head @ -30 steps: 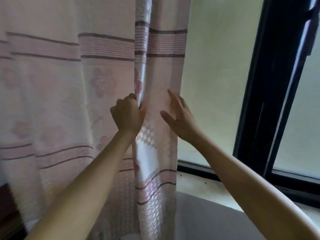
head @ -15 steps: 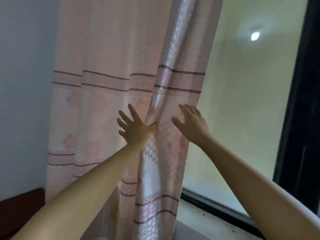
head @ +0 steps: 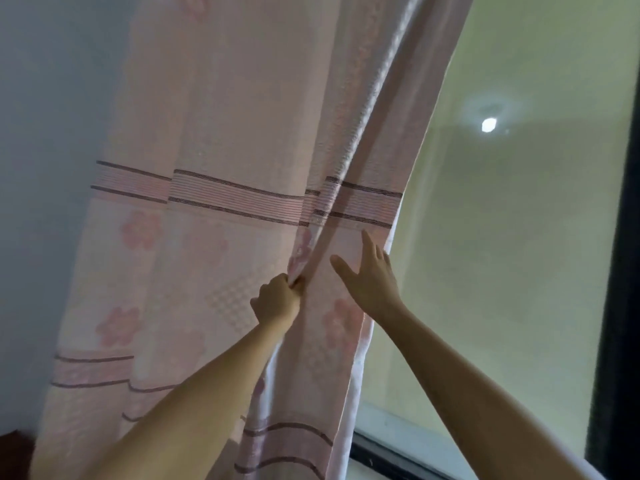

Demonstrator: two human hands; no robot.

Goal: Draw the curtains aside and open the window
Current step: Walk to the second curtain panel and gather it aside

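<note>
A pink curtain [head: 221,237] with flower prints and dark stripes hangs bunched at the left of the window. My left hand [head: 277,301] is clenched on a fold of the curtain at mid height. My right hand [head: 372,278] lies flat against the curtain's right edge, fingers spread and pointing up. To the right, the frosted window pane [head: 512,237] is uncovered, bounded by a black window frame [head: 623,306] at the far right and along the bottom.
A plain grey wall [head: 45,133] stands left of the curtain. A dark wooden piece [head: 14,455] shows at the bottom left corner. A bright light spot [head: 488,125] reflects in the glass.
My left hand went from clenched to flat and spread, and now has closed on a curtain fold. Both hands pushed the curtain left, uncovering more glass. My view has tilted upward and left.
</note>
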